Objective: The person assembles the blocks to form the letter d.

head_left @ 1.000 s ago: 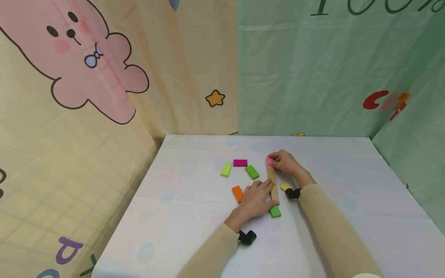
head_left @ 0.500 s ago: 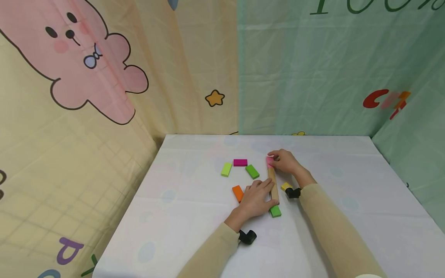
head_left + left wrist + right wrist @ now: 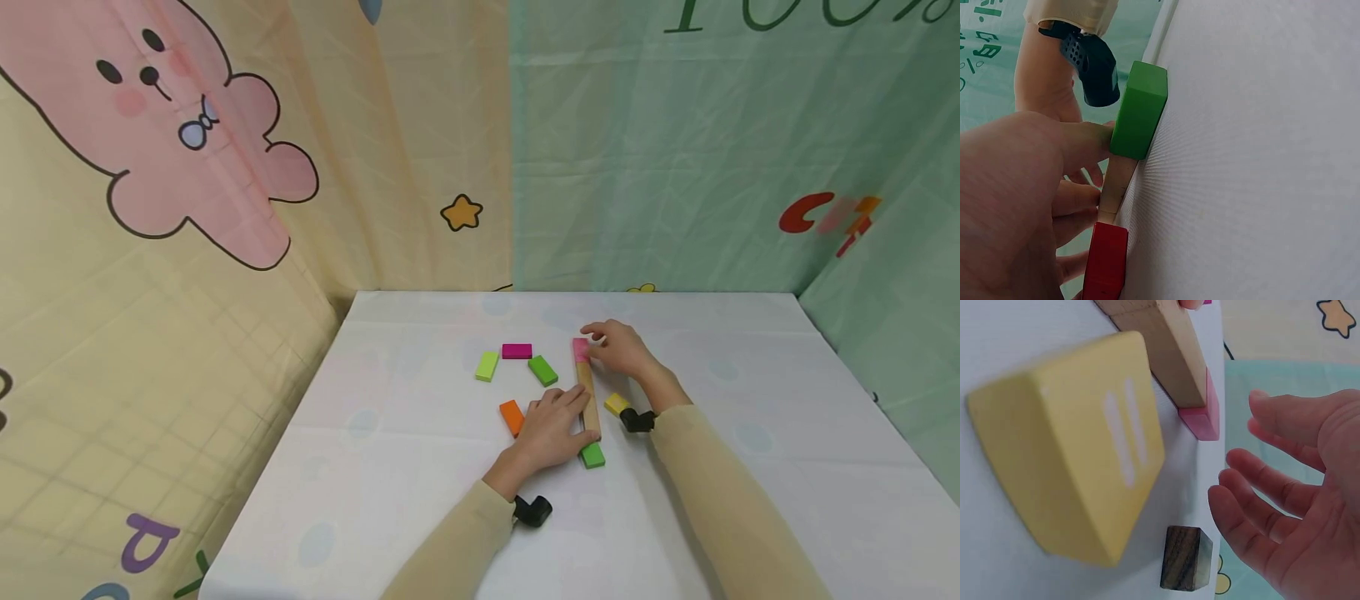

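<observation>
A plain wooden strip (image 3: 592,421) runs away from me, with a pink block (image 3: 581,350) at its far end and a green block (image 3: 592,455) at its near end. My left hand (image 3: 547,429) rests on the strip, its fingers spread and its thumb near the green block. Beside the pink block is my right hand (image 3: 621,347), fingers loosely bent and apart. The right wrist view shows a gap between this hand (image 3: 1304,481) and the pink block (image 3: 1204,415), with nothing held. Close to the right wrist sits a yellow block (image 3: 1072,444).
Left of the strip lie a magenta block (image 3: 517,352), a lime block (image 3: 487,366), another green block (image 3: 543,371) and an orange block (image 3: 512,417). A dark wood-grained block (image 3: 1182,559) stands below my right fingers in the right wrist view. Printed curtains (image 3: 637,167) surround the white table (image 3: 360,500).
My right fingers have let go of the pink block and drawn slightly up and to the right. My left hand stays on the strip, and the blocks keep their places.
</observation>
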Tool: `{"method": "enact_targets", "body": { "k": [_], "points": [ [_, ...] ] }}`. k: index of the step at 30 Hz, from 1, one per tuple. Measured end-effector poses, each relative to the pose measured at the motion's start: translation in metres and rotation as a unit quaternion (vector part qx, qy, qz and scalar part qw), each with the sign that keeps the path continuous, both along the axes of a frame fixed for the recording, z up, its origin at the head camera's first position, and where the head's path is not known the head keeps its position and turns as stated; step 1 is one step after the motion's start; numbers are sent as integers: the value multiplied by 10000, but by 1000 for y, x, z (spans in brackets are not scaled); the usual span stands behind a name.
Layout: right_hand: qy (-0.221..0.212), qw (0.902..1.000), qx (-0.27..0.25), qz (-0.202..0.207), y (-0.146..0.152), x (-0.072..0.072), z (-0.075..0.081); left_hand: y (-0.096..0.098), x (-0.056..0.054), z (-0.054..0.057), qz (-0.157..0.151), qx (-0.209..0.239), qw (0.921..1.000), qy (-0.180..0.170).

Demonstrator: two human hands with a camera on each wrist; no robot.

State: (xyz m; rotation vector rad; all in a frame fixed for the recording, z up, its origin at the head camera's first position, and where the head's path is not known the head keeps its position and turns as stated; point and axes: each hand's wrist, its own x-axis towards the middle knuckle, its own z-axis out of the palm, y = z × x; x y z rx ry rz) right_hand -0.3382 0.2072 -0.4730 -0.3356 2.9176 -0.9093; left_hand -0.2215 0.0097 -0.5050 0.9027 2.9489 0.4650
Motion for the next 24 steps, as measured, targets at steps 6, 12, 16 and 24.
{"method": "enact_targets", "body": {
  "k": [6,12,16,24],
  "points": [
    [150,9999,-42,-65,4,8,4,-1,-1,1,28,-12,10000,3],
    [256,9993,-208,-185,14,16,6,-1,-1,2,48,-20,10000,17],
    [211,9985,-403,-295,24,19,4,-1,0,0,57,-33,10000,20],
    [223,9972,-555,-459,44,21,-5,2,1,-3,84,-109,9999,0]
  ]
}}
